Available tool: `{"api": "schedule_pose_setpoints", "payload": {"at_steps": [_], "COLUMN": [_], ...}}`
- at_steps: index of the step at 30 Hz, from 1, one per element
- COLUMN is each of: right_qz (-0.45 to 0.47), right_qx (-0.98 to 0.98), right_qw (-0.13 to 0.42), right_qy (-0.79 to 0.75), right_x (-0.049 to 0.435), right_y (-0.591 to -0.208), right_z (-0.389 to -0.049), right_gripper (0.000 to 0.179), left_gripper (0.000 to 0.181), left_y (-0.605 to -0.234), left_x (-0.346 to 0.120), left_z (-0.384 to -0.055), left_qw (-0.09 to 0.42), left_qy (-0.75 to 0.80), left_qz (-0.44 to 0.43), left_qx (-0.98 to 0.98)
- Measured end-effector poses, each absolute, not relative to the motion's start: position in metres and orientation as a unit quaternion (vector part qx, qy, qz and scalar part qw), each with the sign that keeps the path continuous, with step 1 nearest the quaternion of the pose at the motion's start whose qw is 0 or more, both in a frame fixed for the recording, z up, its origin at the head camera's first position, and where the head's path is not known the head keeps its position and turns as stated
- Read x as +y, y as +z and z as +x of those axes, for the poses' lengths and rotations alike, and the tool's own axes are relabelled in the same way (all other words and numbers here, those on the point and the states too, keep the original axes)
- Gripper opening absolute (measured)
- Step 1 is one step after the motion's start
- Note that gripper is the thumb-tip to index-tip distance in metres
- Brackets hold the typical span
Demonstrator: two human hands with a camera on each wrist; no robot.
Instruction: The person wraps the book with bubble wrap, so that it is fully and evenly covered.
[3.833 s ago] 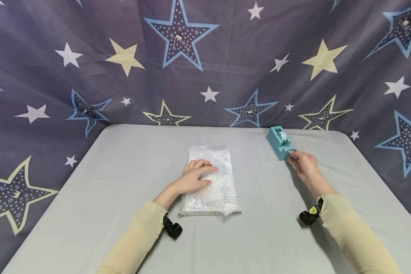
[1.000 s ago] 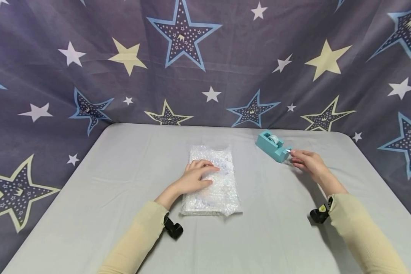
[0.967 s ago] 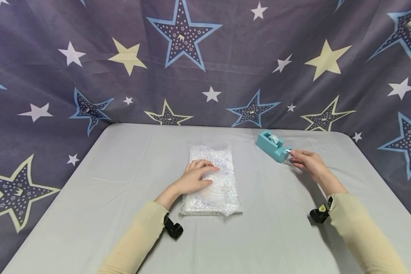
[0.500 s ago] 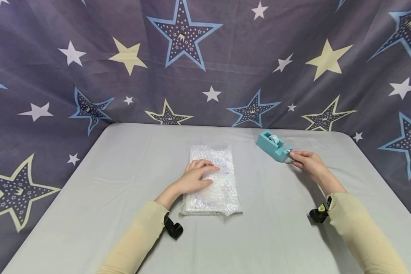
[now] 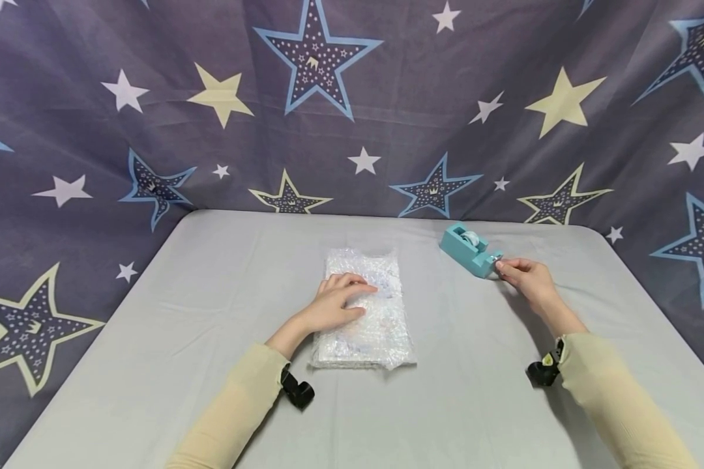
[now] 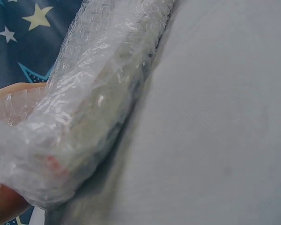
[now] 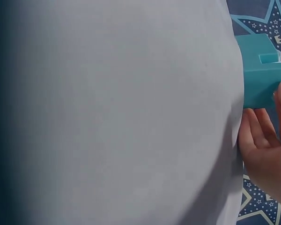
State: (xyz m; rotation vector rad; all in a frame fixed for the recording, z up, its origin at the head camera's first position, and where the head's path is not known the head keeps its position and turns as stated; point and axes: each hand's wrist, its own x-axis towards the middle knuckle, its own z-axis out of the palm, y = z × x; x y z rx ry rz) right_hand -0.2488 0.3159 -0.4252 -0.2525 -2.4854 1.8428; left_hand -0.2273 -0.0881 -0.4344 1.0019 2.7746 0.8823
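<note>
My left hand [image 5: 331,306] rests on a bubble-wrapped flat package [image 5: 381,332], its fingers spread across the left half. In the left wrist view, the package's side edge [image 6: 100,122] shows through clear wrap, with part of the hand behind. At the right, a teal tape dispenser [image 5: 460,249] with a roll of clear tape [image 5: 471,238] stands near the back edge, slanting toward me. My right hand [image 5: 528,279] pinches the tape's end at the cutter, thumb against forefinger. The right wrist view shows the dispenser's front [image 7: 262,84] just past these fingers [image 7: 260,133].
A pale grey cloth covers the table [image 5: 211,391]. Behind it and along both sides hangs a dark star-patterned curtain [image 5: 358,85]. Black cameras sit on both wrists, the left wrist camera [image 5: 297,393] low beside the package.
Since the earliest frame the dispenser has turned and shifted left, its front now pointing more to the right. In the last second the right fingers have moved slightly at the cutter; the left hand stays put.
</note>
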Motion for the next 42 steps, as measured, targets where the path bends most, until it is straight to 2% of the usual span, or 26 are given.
{"api": "schedule_pose_setpoints", "payload": {"at_steps": [8,17,21,29,36,42], "right_qz": [-0.085,-0.079,-0.077,-0.078,-0.076,-0.079], "right_qx": [-0.801,-0.771,-0.793,-0.823,-0.825,-0.842], "right_qw": [0.025,-0.007,-0.001,0.02,0.026,0.041], "right_qy": [0.591,0.632,0.605,0.562,0.559,0.533], "right_x": [0.3152,0.3168,0.3163,0.3163,0.3162,0.3159], "right_y": [-0.4271,-0.4233,-0.4242,-0.4271,-0.4284,-0.4284], "right_z": [-0.2506,-0.2489,-0.2496,-0.251,-0.2518,-0.2516], "right_gripper": [0.009,0.007,0.013,0.038,0.034,0.038], "left_gripper": [0.044,0.044,0.044,0.043,0.043,0.043], "left_y": [-0.4345,-0.4343,-0.4342,-0.4345,-0.4343,-0.4343], "left_x": [-0.0883,-0.0886,-0.0884,-0.0883,-0.0882,-0.0885], "left_z": [-0.2275,-0.2272,-0.2271,-0.2269,-0.2271,-0.2272], "left_qw": [0.03,0.032,0.031,0.026,0.029,0.029], "left_qy": [0.286,0.287,0.288,0.283,0.285,0.28], "left_qz": [0.325,0.324,0.324,0.326,0.325,0.326], "left_qx": [0.901,0.901,0.901,0.902,0.901,0.902]}}
